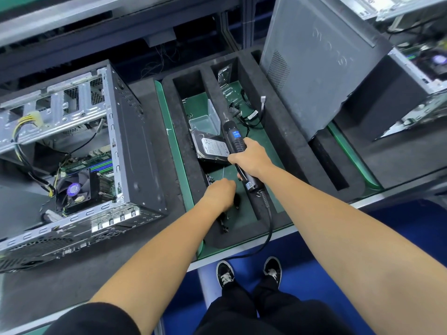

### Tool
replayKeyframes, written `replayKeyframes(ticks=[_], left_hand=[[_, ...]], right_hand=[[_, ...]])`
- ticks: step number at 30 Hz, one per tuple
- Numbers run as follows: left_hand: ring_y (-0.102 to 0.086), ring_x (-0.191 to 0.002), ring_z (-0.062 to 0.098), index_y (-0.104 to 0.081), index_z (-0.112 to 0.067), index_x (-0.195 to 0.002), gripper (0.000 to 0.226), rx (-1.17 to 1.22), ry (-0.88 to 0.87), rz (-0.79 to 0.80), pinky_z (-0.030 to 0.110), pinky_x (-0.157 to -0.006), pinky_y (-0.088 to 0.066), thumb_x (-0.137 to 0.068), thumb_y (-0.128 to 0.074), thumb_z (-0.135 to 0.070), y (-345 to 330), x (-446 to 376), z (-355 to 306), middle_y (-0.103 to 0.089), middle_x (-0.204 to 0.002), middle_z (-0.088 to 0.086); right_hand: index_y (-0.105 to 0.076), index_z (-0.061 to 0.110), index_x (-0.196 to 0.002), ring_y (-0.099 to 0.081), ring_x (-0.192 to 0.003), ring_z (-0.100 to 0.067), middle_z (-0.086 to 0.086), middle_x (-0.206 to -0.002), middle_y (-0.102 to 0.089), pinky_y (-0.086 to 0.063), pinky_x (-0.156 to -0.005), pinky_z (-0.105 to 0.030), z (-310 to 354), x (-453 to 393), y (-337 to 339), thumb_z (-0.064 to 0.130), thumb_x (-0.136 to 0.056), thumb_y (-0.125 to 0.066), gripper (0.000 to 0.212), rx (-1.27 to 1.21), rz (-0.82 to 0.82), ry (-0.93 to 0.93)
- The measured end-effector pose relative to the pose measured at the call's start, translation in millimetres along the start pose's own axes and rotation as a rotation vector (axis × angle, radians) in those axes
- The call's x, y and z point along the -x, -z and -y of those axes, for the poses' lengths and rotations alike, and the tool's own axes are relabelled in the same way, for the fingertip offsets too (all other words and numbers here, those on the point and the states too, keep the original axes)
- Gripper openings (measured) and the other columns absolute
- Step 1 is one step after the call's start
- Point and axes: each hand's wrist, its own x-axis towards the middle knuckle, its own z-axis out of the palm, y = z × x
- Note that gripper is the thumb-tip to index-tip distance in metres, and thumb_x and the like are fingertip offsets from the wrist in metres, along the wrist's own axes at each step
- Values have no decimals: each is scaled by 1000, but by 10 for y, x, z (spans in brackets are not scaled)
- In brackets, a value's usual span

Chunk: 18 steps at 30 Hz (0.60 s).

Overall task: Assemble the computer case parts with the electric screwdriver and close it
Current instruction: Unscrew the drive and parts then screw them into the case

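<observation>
The computer case [79,151] lies open on the counter [72,281] to the left of the foam tray [285,141], its motherboard, fan and loose cables exposed — so the task looks early, with parts not yet fastened and the closing left to do. The side panel [321,68] stands upright at the tray's far right edge, well apart from the case.

The right hand [250,154] has its grip clamped around the electric screwdriver [235,143], held over the tray's middle compartment with the bit pointing away from the person and the cord trailing off the tray's near edge. The left hand [221,193] reaches down into the near end of the same compartment, fingers curled toward small dark pieces there — probably screws, though whether it pinches any I cannot tell.

A hard drive [211,146] rests tilted in the tray, just under the screwdriver, against a clear plastic box [205,122]. Cables [246,114] lie at the tray's far end. Another opened case [420,76] sits beyond the tray's right side. The drive and cables likely need mounting before the panel goes on.
</observation>
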Motion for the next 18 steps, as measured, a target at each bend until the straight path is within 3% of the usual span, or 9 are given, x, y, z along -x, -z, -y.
replayKeyframes(ticks=[3, 6, 9, 13, 18], left_hand=[[-59, -105, 34, -52, -4, -118, 32, -100, -29, 21, 37, -76, -44, -87, -49, -1, -38, 6, -16, -57, -117, 15], [-61, -103, 33, -54, -7, -118, 30, -179, -83, 18, 35, -75, -44, -88, -51, -5, -91, 12, -32, -58, -117, 12], [-62, -103, 31, -55, -9, -117, 32, -240, -94, 26, 33, -72, -40, -86, -59, -10, -113, 26, -33, -60, -116, 10], [-59, -109, 28, -57, -11, -119, 34, -326, -76, 42, 33, -86, -41, -86, -63, -15, -128, -10, -38, -61, -119, 6], [-61, -106, 30, -56, -7, -119, 30, -349, -149, 76, 33, -77, -45, -93, -43, -2, -159, -51, -92, -61, -120, 9]], right_hand=[[-50, 11, -90, -61, -57, -28, -11, -92, -62, -58, -57, -38, 3, -10, -1, 10, -76, -68, 22, -19, 1, 2], [-51, 11, -93, -61, -64, -30, -15, -98, -65, -60, -68, -47, -7, -11, 6, 11, -76, -68, 24, 3, 1, -4], [-51, 9, -94, -61, -58, -29, -13, -95, -63, -59, -57, -39, -8, -9, 7, 10, -76, -68, 25, -23, 16, -9], [-53, 8, -98, -60, -55, -28, -13, -94, -63, -54, -50, -33, -19, -11, 10, 10, -76, -68, 27, -34, 20, -12], [-52, 7, -98, -59, -51, -28, -15, -95, -63, -50, -45, -29, -25, -20, 10, 10, -76, -67, 27, -51, 28, -13]])
